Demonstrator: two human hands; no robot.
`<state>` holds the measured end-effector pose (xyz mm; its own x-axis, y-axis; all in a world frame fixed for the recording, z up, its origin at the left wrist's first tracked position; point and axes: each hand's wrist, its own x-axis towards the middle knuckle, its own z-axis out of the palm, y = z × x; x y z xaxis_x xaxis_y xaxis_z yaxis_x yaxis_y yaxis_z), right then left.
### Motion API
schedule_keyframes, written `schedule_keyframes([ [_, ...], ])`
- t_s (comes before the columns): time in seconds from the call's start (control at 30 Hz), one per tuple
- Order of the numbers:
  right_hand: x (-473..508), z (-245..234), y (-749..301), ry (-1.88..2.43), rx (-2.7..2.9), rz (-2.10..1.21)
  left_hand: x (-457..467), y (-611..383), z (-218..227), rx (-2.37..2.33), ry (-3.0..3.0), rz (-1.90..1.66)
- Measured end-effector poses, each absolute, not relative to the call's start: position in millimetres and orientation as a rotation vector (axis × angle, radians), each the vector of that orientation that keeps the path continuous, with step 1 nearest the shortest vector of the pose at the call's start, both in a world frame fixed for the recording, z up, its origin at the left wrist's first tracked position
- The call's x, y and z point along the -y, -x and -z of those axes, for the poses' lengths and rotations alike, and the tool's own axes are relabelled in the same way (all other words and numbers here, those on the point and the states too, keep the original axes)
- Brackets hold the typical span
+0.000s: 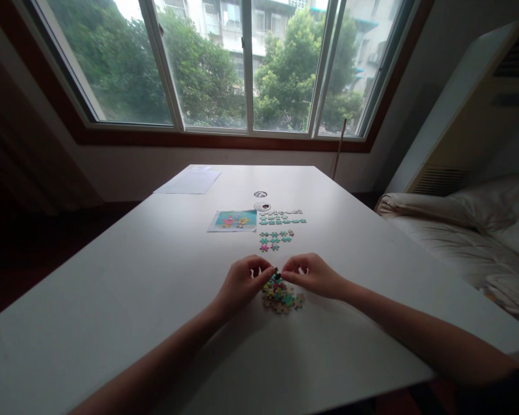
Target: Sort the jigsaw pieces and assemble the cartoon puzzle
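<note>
Puzzle piece (277, 275) sits pinched between left hand (243, 281) and right hand (315, 275), printed picture (236, 221) beyond.

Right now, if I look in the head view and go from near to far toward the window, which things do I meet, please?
Loose pile of puzzle pieces → nearer group of laid-out pieces → farther group of laid-out pieces → farther of two round things → window.
</note>
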<state>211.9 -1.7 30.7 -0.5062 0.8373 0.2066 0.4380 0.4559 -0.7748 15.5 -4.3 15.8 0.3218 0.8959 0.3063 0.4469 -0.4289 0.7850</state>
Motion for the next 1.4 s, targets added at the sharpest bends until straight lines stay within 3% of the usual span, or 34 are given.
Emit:
schedule_keyframes([
  [0.47,-14,-16,-221,1.140,1.631,-0.850,1,-12,-15,-1.255,-1.976,-1.033],
  [0.87,-15,-16,-220,1.130,1.657,-0.843,1,-14,-13,-1.281,-1.991,-0.995],
  [1.07,-28,-32,-230,1.201,1.910,-0.444,2,-14,-15,-1.289,-1.999,-0.980],
  [1.23,-82,-39,-262,1.580,1.967,-0.205,4,-15,-18,-1.289,-2.014,-0.964],
  [1.4,-141,-24,-296,1.896,1.850,-0.285,4,-14,-18,-1.293,-2.035,-0.970],
])
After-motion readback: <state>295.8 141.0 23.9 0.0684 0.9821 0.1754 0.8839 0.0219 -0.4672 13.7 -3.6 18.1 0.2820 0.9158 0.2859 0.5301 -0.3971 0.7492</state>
